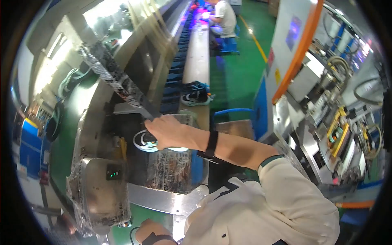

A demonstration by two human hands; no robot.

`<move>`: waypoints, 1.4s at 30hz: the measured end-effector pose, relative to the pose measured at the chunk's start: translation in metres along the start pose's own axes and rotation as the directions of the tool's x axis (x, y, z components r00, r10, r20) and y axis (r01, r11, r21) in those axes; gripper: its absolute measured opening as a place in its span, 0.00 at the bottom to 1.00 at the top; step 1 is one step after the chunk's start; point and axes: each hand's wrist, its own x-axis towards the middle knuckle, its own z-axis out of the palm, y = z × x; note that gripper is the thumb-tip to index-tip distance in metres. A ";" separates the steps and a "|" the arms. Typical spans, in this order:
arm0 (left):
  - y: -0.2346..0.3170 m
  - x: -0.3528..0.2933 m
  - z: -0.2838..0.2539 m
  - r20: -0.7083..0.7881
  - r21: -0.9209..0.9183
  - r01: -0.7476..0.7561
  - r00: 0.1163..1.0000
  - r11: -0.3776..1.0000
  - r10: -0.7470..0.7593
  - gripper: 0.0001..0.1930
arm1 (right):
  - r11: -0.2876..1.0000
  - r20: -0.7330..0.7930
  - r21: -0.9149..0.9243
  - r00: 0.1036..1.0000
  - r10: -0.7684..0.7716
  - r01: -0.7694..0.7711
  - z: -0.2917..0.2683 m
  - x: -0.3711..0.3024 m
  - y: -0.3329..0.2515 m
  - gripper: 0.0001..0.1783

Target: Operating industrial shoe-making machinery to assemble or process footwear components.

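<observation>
My right hand (pixel 166 130) reaches in from the right with its fingers curled down over a sneaker (pixel 143 139) that has a pale sole and light blue parts. Most of the shoe's upper is hidden under the hand. The sneaker is over a plastic-wrapped block (pixel 169 169) on the bench. A long bar wrapped in clear film (pixel 118 81) slants down to just behind the hand. At the lower edge, my left hand (pixel 148 231) is low beside the bench, a dark band at its wrist; its fingers are hidden.
Another dark sneaker with a white sole (pixel 197 97) sits on the pale ledge beside a ribbed conveyor (pixel 173 77). A film-wrapped box with green lights (pixel 102 192) stands at left. Machinery (pixel 339 134) fills the right. Farther off, a person (pixel 223 18) sits on a blue stool.
</observation>
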 end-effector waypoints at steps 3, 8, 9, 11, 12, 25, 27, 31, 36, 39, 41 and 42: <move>-0.004 -0.013 -0.020 0.002 -0.135 0.018 1.000 0.991 -0.018 0.37 | 0.999 0.116 0.053 0.993 0.005 -0.011 -0.007 0.012 0.000 0.40; -0.003 -0.042 -0.032 -0.068 -0.275 0.027 0.997 0.961 -0.047 0.37 | 0.991 -0.026 0.102 0.996 0.086 -0.083 0.005 0.008 -0.001 0.44; -0.001 -0.046 -0.034 -0.081 -0.290 0.026 0.995 0.957 -0.052 0.37 | 0.989 -0.073 0.066 0.987 0.140 -0.135 0.006 0.009 -0.004 0.46; 0.002 -0.053 -0.037 -0.099 -0.325 0.024 0.993 0.945 -0.059 0.38 | 0.974 -0.039 0.082 0.975 0.217 -0.213 0.001 0.010 -0.005 0.47; 0.003 -0.057 -0.038 -0.103 -0.346 0.023 0.993 0.938 -0.062 0.38 | 0.968 -0.044 0.097 0.971 0.236 -0.231 0.000 0.008 -0.006 0.47; -0.063 -0.016 -0.034 0.147 -0.653 0.073 0.989 0.754 0.031 0.39 | 0.968 -0.166 0.098 0.956 0.244 -0.230 0.022 0.004 -0.008 0.36; -0.062 -0.015 -0.033 0.158 -0.656 0.088 0.987 0.749 0.021 0.40 | 0.965 -0.113 0.117 0.962 0.248 -0.235 0.025 0.006 -0.008 0.34; -0.040 -0.033 -0.027 0.087 -0.612 0.083 0.996 0.786 -0.037 0.40 | 0.956 -0.045 0.100 0.958 0.282 -0.276 0.001 0.003 -0.006 0.34; -0.007 -0.057 -0.020 -0.007 -0.555 0.118 0.989 0.823 -0.147 0.41 | 0.954 -0.004 0.081 0.957 0.291 -0.290 0.003 0.004 -0.014 0.41; 0.016 -0.068 -0.016 -0.055 -0.514 0.150 0.977 0.845 -0.206 0.41 | 0.947 0.024 0.085 0.951 0.309 -0.310 0.005 0.004 -0.018 0.44; 0.027 -0.073 -0.012 -0.083 -0.496 0.167 0.968 0.852 -0.238 0.42 | 0.942 0.069 0.058 0.942 0.328 -0.332 0.000 0.003 -0.018 0.46; 0.026 -0.076 -0.001 -0.117 -0.482 0.160 0.963 0.862 -0.244 0.42 | 0.941 0.044 0.066 0.944 0.328 -0.331 -0.005 0.006 -0.016 0.46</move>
